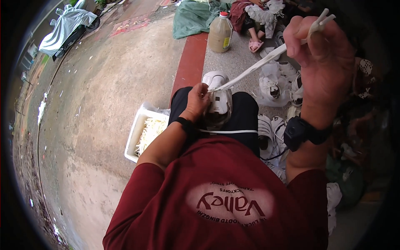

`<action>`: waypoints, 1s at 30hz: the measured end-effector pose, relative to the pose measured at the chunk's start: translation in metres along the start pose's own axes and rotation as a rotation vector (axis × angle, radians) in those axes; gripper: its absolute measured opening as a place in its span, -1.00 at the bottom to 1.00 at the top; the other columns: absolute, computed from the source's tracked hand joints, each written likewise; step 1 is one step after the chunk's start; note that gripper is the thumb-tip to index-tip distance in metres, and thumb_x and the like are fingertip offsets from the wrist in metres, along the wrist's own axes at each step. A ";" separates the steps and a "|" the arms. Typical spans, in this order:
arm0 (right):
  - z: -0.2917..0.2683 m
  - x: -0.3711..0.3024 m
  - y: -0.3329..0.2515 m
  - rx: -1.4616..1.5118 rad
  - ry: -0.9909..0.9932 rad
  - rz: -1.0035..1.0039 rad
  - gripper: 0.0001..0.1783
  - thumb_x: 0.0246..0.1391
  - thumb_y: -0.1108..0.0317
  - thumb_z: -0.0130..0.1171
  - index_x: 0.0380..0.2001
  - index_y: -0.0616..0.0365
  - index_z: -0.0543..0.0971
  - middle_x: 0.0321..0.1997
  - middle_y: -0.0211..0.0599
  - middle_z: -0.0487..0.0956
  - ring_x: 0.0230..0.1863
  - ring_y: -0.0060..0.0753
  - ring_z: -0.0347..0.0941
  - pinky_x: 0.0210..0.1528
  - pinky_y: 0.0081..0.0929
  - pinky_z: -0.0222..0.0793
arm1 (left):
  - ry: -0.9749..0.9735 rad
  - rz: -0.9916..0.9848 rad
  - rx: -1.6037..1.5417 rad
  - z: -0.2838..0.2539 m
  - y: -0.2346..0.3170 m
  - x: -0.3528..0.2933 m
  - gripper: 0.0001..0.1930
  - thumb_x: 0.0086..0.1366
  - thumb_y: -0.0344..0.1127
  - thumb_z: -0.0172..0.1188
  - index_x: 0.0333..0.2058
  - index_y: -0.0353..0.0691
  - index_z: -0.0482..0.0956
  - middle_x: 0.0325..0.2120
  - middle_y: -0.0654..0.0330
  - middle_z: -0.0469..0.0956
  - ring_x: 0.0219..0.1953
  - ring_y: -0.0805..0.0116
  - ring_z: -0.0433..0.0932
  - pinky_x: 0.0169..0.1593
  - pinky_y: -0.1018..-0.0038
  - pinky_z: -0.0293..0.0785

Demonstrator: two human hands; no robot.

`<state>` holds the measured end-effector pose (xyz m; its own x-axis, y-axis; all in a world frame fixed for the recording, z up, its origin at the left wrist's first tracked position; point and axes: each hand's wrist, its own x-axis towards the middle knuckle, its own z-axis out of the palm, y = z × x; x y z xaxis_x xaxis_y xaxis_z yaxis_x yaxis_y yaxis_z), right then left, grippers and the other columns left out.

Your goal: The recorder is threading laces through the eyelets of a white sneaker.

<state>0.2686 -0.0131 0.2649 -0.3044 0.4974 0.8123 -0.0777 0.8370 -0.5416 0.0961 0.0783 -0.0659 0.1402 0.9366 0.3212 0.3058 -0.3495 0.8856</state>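
A white sneaker [221, 100] rests between my knees. My left hand [196, 102] is closed at its left side, by the spot where a white shoelace [258, 63] comes out; its fingertips are partly hidden. The lace stretches tautly up to the right, into my right hand [323, 58]. Raised high at the upper right, that hand pinches the lace, and the loose ends stick out above its fingers.
A white box [134, 139] full of pale laces stands left of my legs. Several white sneakers [273, 85], some in plastic, lie to the right. Ahead are a large jug [221, 34] with a red cap, a green sack [191, 18] and a seated person's foot in a pink slipper [255, 46].
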 end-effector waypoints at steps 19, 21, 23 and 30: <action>0.008 0.000 0.011 0.052 -0.021 -0.015 -0.85 0.08 0.37 0.02 -0.36 0.24 0.48 -0.60 -0.26 0.42 -0.64 -0.50 0.23 -0.60 -0.62 0.04 | -0.011 -0.179 0.128 0.014 -0.022 0.040 -0.85 -0.02 -0.42 0.13 -0.44 -0.36 0.54 -0.52 -0.06 0.53 -0.41 0.15 0.54 -0.30 0.37 0.42; 0.005 0.000 0.011 0.042 -0.055 -0.011 -0.84 0.09 0.36 0.01 -0.34 0.24 0.48 -0.61 -0.25 0.41 -0.64 -0.51 0.22 -0.62 -0.64 0.01 | -0.003 -0.201 0.069 0.016 -0.029 0.040 -0.86 0.00 -0.41 0.16 -0.45 -0.37 0.54 -0.54 -0.02 0.54 -0.45 0.24 0.54 -0.33 0.42 0.42; 0.004 0.000 0.011 0.031 -0.051 -0.012 -0.84 0.09 0.36 0.01 -0.34 0.24 0.48 -0.61 -0.25 0.41 -0.64 -0.51 0.23 -0.62 -0.66 0.00 | -0.056 -0.367 -0.300 0.017 -0.033 0.040 -0.86 0.07 -0.37 0.18 -0.47 -0.35 0.55 -0.59 0.14 0.54 -0.54 0.46 0.49 -0.41 0.54 0.40; 0.008 -0.007 0.011 0.009 -0.041 0.086 -0.83 0.07 0.37 0.03 -0.36 0.27 0.48 -0.60 -0.24 0.42 -0.64 -0.56 0.24 -0.62 -0.69 -0.02 | -0.222 -0.450 -0.610 0.008 -0.005 0.035 -0.86 0.12 -0.32 0.17 -0.49 -0.28 0.55 -0.61 0.29 0.50 -0.59 0.55 0.42 -0.49 0.61 0.35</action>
<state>0.2625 -0.0091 0.2519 -0.3489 0.5579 0.7530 -0.0578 0.7892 -0.6114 0.1067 0.1127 -0.0613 0.3306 0.9349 -0.1293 -0.1839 0.1981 0.9628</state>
